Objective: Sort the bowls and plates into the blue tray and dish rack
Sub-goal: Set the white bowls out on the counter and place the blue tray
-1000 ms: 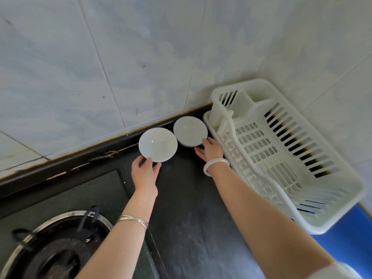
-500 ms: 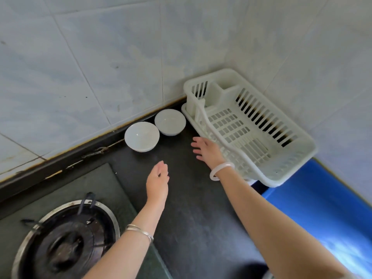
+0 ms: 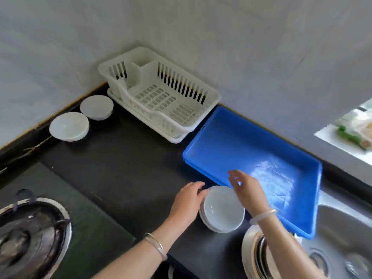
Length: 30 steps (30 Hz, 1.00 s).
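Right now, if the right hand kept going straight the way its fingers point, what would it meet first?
The right hand points up and left over the blue tray; it would probably meet the dish rack first, though depth is unclear.

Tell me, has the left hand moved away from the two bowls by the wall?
Yes. The left hand has left the two bowls and come back near the blue tray.

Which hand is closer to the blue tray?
The right hand. It hovers over the near rim of the blue tray. The left hand is beside the tray, touching the stack of white bowls.
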Motion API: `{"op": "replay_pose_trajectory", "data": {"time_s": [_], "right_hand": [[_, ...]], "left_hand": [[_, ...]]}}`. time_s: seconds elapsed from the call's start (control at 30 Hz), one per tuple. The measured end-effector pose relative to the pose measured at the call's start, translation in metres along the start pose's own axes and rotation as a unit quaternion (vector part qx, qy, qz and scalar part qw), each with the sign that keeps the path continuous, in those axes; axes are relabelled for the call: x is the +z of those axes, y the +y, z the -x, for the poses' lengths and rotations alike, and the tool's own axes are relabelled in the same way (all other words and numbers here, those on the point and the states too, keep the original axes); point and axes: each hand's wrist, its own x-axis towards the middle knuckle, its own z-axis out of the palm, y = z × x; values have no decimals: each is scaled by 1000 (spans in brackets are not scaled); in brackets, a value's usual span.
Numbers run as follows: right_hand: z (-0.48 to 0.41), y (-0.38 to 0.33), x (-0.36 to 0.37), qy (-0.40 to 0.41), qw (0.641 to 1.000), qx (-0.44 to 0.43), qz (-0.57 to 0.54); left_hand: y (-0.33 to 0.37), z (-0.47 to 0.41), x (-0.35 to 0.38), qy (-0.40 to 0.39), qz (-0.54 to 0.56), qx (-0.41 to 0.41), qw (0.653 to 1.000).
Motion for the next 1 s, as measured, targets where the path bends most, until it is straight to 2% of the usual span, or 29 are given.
{"op": "replay_pose_trajectory", "data": {"time_s": [0.13, 0.23, 0.43, 0.53, 0.67, 0.8, 1.0], "right_hand": [[31, 37, 3, 5, 998, 69, -1], [42, 43, 10, 22, 997, 73, -2], [45, 37, 17, 49, 993, 74, 74], [45, 34, 15, 59, 990, 75, 104], [52, 35, 5, 76, 991, 89, 57], [62, 37, -10, 128, 984, 123, -19], [70, 41, -27, 151, 979, 129, -40]], "left_hand": [[2, 12, 24, 10, -60, 31, 998], [0, 15, 31, 28, -71, 25, 997], [-1, 18, 36, 48, -58, 8, 997], [-1, 19, 35, 57, -13, -12, 998], [0, 19, 32, 60, 17, -25, 998], [0, 16, 32, 56, -15, -28, 998], [10, 10, 39, 85, -80, -48, 992]]}}
